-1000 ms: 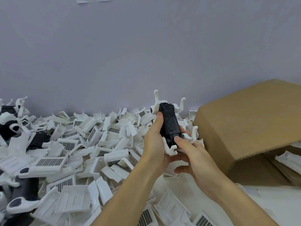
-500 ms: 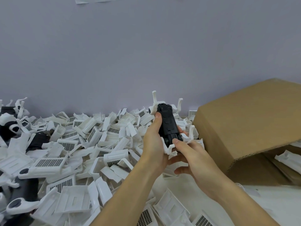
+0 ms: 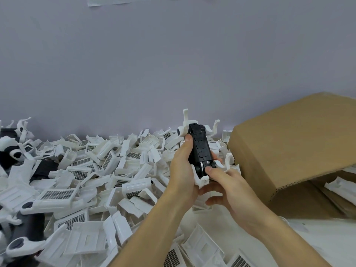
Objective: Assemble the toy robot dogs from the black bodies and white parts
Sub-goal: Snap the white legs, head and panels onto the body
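A black toy dog body (image 3: 200, 147) with white legs (image 3: 185, 120) sticking up is held belly-up above the pile, at centre. My left hand (image 3: 183, 170) grips its left side, thumb along the black body. From the near end, my right hand (image 3: 229, 187) holds it, thumb pressing on the black end between the near white legs (image 3: 201, 179). A heap of loose white parts (image 3: 81, 170), many with grid panels, covers the table to the left.
A large cardboard box (image 3: 292, 143) lies on its side at the right, holding white parts (image 3: 341, 187) inside. Partly assembled black-and-white dogs (image 3: 11, 153) lie at the far left. A plain wall stands close behind. Bare white table (image 3: 317, 237) shows at bottom right.
Both hands and the dog body have stayed almost in place; the body has shifted slightly up and my right thumb has pressed further onto its near end.
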Available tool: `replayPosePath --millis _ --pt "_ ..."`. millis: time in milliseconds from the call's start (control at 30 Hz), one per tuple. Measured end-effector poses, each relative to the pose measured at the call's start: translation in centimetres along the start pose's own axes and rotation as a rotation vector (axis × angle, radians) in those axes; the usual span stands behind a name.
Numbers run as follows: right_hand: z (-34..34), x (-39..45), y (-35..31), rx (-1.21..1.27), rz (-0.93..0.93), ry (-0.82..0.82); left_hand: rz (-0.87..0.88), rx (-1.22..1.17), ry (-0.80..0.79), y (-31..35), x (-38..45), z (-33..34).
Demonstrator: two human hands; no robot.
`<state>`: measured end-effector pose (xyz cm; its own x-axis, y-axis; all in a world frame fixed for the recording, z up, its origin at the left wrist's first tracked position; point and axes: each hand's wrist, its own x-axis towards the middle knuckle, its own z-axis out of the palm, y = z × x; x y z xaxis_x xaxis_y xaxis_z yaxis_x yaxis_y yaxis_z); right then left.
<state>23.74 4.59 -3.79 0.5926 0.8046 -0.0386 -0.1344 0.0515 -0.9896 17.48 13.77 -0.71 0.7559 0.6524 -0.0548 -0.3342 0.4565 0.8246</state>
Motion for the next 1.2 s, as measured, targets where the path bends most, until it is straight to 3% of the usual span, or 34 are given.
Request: replayPosePath --millis 467,1200 --pt "0.09 -0.24 -0.12 -0.099 -0.047 0.04 -0.01 0.033 0.019 0.19 -0.04 0.16" --pt "0.15 -0.58 -0.34 -0.059 -0.039 0.045 -0.021 0.011 0.008 0.2 -0.02 0.05"
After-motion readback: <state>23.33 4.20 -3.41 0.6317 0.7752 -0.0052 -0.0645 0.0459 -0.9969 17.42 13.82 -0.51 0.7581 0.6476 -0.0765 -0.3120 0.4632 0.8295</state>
